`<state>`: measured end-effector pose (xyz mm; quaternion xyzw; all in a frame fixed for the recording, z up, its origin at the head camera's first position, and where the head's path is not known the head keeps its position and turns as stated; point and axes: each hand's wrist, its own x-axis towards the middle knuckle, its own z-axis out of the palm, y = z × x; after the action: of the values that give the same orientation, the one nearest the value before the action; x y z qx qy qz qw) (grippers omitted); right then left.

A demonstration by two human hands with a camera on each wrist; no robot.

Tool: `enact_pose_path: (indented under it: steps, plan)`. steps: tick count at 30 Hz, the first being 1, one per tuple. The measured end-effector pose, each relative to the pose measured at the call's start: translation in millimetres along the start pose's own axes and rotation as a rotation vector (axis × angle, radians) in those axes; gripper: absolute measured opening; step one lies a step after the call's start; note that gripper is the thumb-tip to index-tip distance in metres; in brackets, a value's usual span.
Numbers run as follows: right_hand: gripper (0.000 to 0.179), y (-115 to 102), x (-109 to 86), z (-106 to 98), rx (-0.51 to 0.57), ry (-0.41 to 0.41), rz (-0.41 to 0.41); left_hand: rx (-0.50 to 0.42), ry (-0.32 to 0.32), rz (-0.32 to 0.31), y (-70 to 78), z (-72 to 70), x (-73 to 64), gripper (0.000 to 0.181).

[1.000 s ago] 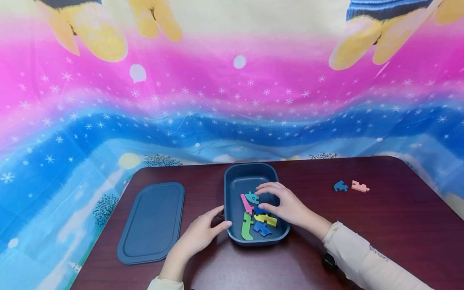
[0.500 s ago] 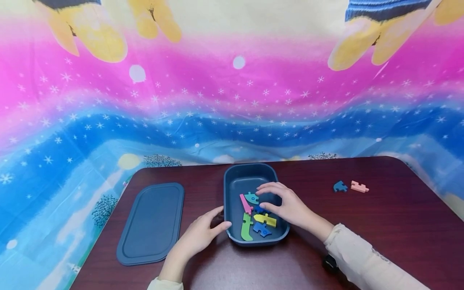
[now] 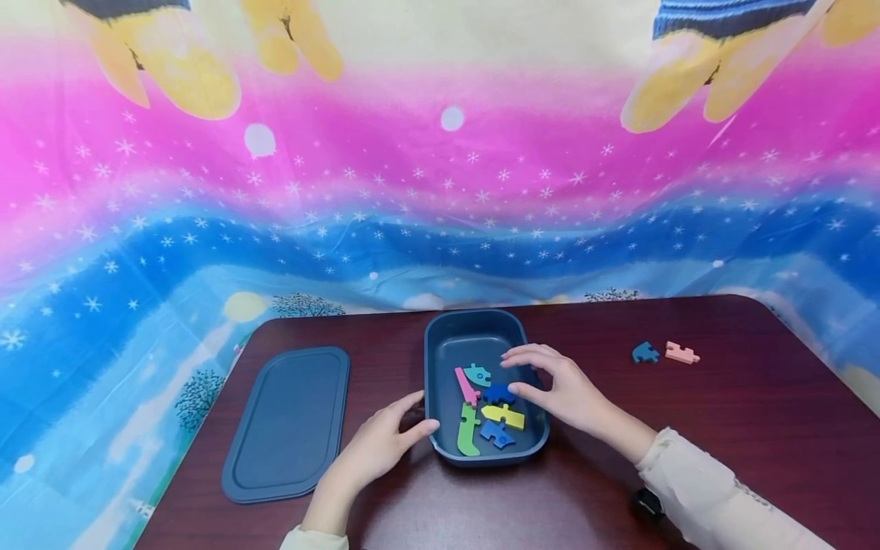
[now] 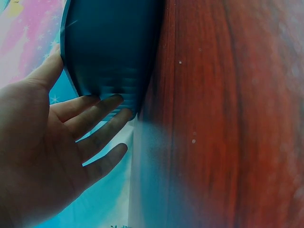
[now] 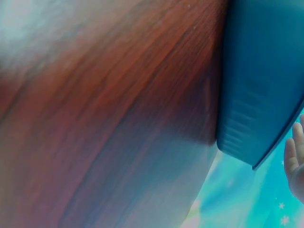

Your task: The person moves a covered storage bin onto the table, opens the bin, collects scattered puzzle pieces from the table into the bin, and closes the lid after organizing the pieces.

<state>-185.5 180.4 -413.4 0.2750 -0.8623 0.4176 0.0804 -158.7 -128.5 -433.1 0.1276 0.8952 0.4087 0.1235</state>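
Observation:
A dark blue-grey box (image 3: 440, 344) stands on the table, holding several puzzle pieces: a pink one (image 3: 466, 386), a teal one (image 3: 477, 374), a yellow one (image 3: 505, 417), a green one (image 3: 467, 431) and two blue ones, the upper (image 3: 496, 394) and the lower (image 3: 498, 435). My left hand (image 3: 381, 443) touches the box's left side with its fingertips, thumb at the rim; in the left wrist view its fingers (image 4: 95, 114) are spread and fairly straight. My right hand (image 3: 567, 389) hovers over the box's right rim, fingers and thumb apart, holding nothing.
The matching flat lid (image 3: 289, 420) lies left of the box. Dark blue (image 3: 645, 352) and peach (image 3: 682, 352) puzzle pieces lie on the reddish-brown table (image 3: 729, 428) at right. A patterned cloth (image 3: 412, 176) hangs behind. The right wrist view shows the box's outer wall (image 5: 261, 80).
My right hand has drawn back to the right, uncovering more of the upper blue puzzle piece. My left hand stays at the box's left side; the pieces look unmoved.

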Motion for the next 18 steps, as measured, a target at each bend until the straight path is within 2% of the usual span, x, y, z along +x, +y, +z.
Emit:
enact_pose_path:
  steps: [11, 18]
  plan:
    - [0.033, 5, -8.7, -19, -0.082, 0.068, -0.027, 0.001, -0.009, -0.014, -0.9, -0.4, -0.5, 0.067]
    - [0.032, 9, -14.7, -30, -0.106, 0.095, 0.011, 0.004, -0.008, -0.01, 0.6, -0.9, -0.7, 0.068]
